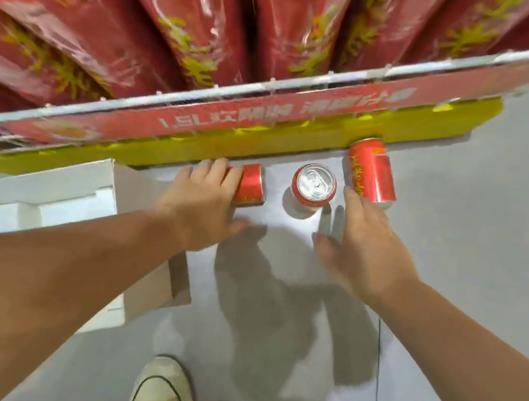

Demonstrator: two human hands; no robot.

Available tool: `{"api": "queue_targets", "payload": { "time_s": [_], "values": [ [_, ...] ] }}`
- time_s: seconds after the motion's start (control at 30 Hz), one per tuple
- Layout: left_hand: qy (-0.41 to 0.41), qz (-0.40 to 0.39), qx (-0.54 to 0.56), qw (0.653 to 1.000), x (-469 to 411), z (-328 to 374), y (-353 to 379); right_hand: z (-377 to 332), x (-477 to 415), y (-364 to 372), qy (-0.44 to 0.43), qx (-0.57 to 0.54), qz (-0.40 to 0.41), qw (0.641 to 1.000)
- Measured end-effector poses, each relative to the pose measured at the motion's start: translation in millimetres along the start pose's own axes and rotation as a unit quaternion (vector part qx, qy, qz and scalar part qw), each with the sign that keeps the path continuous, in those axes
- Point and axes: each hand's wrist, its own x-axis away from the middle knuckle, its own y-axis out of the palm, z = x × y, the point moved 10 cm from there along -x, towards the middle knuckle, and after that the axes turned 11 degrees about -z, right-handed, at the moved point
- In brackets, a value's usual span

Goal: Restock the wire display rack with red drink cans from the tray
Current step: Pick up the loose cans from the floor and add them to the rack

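Three red drink cans are low down by the rack's yellow base [265, 145]. My left hand [204, 201] is closed around the left can [253, 184], which is tipped on its side. The middle can [314, 184] stands upright on the grey floor, silver top showing, untouched. The right can [371, 172] leans with its top against the yellow base. My right hand [363, 247] is spread open, its fingertips at that can's lower edge without wrapping it. The wire display rack [239, 90] with a red sign strip runs across above.
Large red shrink-wrapped packs [188, 15] fill the rack shelf above. A white cardboard box [58, 202] sits on the floor at left, beneath my left forearm. My shoe [163, 392] is at the bottom, and a thin dark cable [377, 374] trails at right.
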Motion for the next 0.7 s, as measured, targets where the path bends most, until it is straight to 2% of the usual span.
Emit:
{"api": "queue_targets", "payload": {
  "time_s": [0.13, 0.23, 0.4, 0.57, 0.7],
  "values": [
    [-0.037, -0.031, 0.055, 0.997, -32.4, -17.8, 24.9, 6.7, -42.0, 15.6, -0.026, -0.148, 0.027, 0.988],
    [-0.056, -0.028, 0.112, 0.992, -45.7, -28.8, 28.8, 6.3, -57.3, 16.0, -0.035, -0.285, 0.064, 0.956],
    [-0.073, -0.027, 0.282, 0.956, -40.0, -39.9, 25.1, 14.8, -66.6, 20.7, -0.005, -0.453, 0.045, 0.89],
    [-0.124, -0.002, 0.46, 0.879, 2.3, -43.7, 0.0, 14.7, -33.0, -12.0, 0.004, -0.491, 0.027, 0.871],
    [-0.119, 0.045, 0.584, 0.802, 45.4, -31.3, -39.0, -0.4, 8.8, -54.2, -0.014, -0.508, 0.008, 0.861]
  ]
}}
